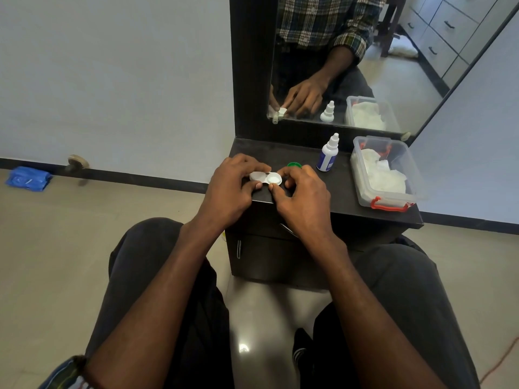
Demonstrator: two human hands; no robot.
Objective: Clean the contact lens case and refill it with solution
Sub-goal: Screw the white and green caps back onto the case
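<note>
A white contact lens case (266,178) lies near the front left corner of a dark dresser top (345,192). Its right well is uncovered; the left well carries a white cap. My left hand (233,189) grips the case's left end with curled fingers and thumb. My right hand (303,195) pinches the right end, thumb at the near rim. A green cap (294,165) lies just behind my right hand. The white solution bottle (327,153) with a blue label stands upright and capped, further right.
A clear plastic box (386,172) with red latches holds white tissues at the right of the dresser top. A mirror (365,60) stands behind it and reflects my hands. A blue bag (28,178) lies on the floor at left.
</note>
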